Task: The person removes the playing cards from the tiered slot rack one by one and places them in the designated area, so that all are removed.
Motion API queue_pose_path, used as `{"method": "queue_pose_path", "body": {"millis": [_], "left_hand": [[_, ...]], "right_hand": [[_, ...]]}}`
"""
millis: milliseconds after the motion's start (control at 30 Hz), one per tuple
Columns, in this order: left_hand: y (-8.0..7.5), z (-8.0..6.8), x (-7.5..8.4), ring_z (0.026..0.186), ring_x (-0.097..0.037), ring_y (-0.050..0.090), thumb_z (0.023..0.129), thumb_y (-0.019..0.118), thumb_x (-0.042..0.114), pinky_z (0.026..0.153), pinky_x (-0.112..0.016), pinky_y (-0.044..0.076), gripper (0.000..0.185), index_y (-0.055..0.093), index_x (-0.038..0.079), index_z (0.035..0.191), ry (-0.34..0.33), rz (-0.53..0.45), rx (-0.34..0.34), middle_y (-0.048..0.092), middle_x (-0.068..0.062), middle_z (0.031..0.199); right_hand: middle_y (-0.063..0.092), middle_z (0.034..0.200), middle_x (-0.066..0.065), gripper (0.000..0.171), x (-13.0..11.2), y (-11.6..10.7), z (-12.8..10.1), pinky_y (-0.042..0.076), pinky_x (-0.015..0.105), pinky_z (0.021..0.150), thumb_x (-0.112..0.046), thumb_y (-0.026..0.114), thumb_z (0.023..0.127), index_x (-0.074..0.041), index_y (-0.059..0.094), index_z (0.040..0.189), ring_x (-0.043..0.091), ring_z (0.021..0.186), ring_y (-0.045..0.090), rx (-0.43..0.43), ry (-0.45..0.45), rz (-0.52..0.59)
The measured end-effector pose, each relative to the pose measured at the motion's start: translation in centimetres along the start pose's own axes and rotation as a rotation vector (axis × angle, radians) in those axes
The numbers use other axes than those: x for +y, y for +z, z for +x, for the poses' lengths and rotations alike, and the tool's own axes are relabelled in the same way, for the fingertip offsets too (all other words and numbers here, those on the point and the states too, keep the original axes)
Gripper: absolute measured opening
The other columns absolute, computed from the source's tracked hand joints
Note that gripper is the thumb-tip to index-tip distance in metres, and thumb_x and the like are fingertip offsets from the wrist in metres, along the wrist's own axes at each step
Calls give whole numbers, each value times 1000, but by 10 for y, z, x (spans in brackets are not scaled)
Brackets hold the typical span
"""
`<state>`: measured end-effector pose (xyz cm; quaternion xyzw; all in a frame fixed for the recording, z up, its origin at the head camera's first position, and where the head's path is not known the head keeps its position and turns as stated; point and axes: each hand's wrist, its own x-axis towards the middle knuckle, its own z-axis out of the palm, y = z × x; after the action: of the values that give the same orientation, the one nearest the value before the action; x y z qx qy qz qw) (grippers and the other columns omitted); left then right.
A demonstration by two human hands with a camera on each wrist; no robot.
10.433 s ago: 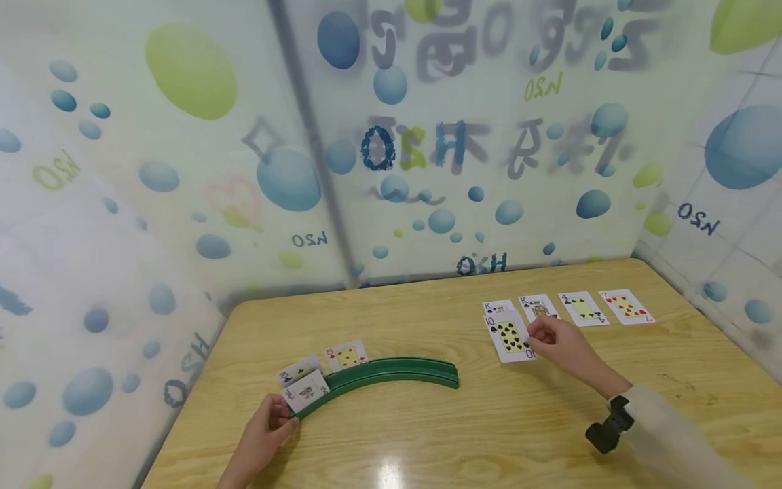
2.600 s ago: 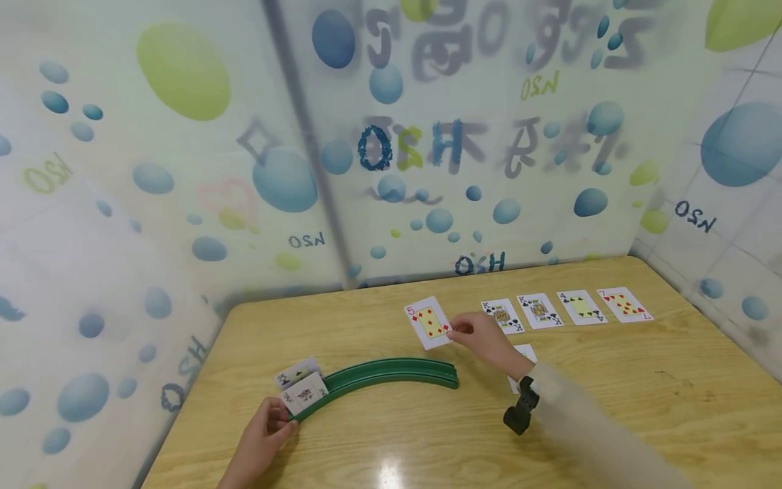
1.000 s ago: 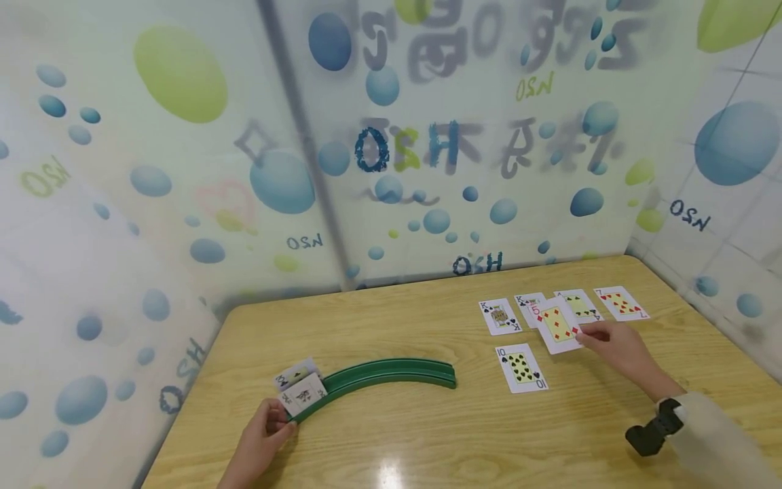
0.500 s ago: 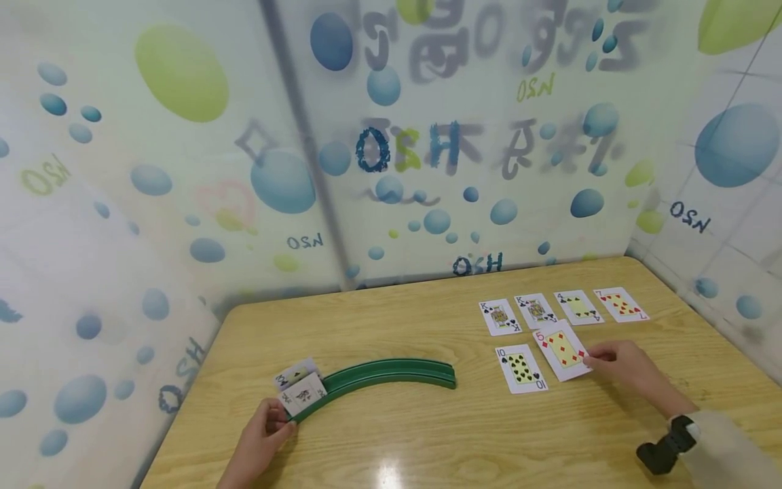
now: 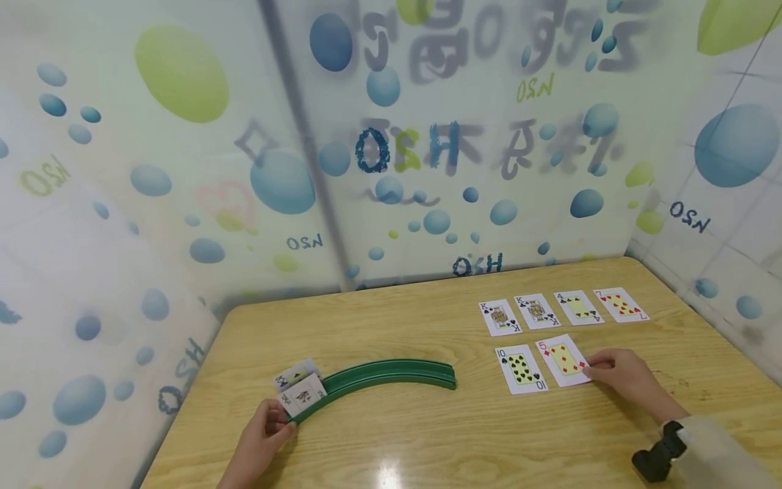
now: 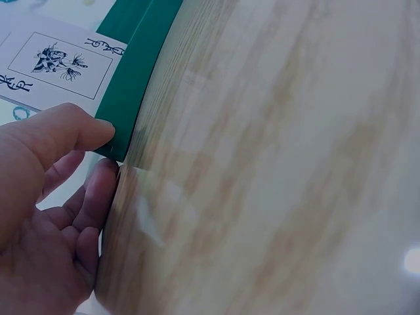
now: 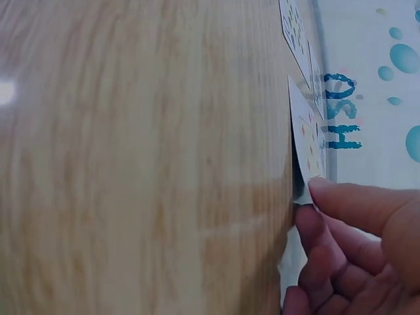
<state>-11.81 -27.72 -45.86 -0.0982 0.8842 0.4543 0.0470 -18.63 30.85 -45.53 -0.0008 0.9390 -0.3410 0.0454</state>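
Note:
My right hand [image 5: 626, 380] pinches the five of diamonds [image 5: 563, 360] by its near right corner. In the right wrist view the thumb lies on top of that card [image 7: 303, 134] and a finger is under its edge, with the near end tilted up off the table. To its left the ten of spades [image 5: 521, 369] lies flat. My left hand [image 5: 259, 438] grips the left end of a curved green card holder [image 5: 391, 370], thumb on its front wall in the left wrist view. A joker [image 5: 303, 395] stands in the holder, with another black-suited card [image 5: 296, 373] behind it.
Behind the ten and the five, a row of face-up cards lies along the table [image 5: 391, 441]: a king of spades [image 5: 500, 317], a king of clubs [image 5: 537, 311], a four of clubs [image 5: 579, 308] and a seven of hearts [image 5: 622, 305]. A patterned wall [image 5: 421, 224] borders the table's back.
The ten of spades was set down below the kings. My right hand took the five of diamonds from the holder's left end, carried it right and lowered it beside the ten. My left hand stayed put.

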Motion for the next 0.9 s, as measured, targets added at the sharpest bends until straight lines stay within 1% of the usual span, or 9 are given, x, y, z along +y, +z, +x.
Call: {"method": "queue_pose_path", "body": {"millis": [233,500,600,800,900], "left_hand": [[1,-2,0,84,-19,51,88,60,3,68,-27,45,27,40,-3,105,-1,-33,-1,51,-12,97],[0,-2,0,84,-19,51,88,60,3,69,-27,45,28,40,-3,106,9,-24,1,51,-12,97],[0,-2,0,84,-19,51,88,59,3,69,-28,45,27,40,-3,106,4,-23,1,51,-12,98],[0,-2,-1,85,-19,51,89,59,3,69,-28,45,27,40,-3,107,4,-21,1,51,-12,98],[0,-2,-1,85,-19,51,88,59,3,69,-28,45,28,40,-3,107,6,-21,3,52,-12,98]], "right_hand": [[62,82,9,36,0,0,-1,42,32,62,-18,69,81,12,61,100,18,72,54,-18,63,22],[62,83,11,34,-1,-1,-2,42,32,62,-19,70,81,11,61,96,20,73,54,-13,48,31],[62,83,10,35,-1,0,-3,42,32,61,-19,69,80,11,61,97,18,71,54,-12,46,22],[61,85,12,35,-1,0,-3,41,32,61,-19,68,81,11,60,98,21,73,54,-12,58,7],[61,84,12,35,-1,0,-2,41,33,61,-19,69,81,11,60,98,20,73,54,-9,47,7]]}}
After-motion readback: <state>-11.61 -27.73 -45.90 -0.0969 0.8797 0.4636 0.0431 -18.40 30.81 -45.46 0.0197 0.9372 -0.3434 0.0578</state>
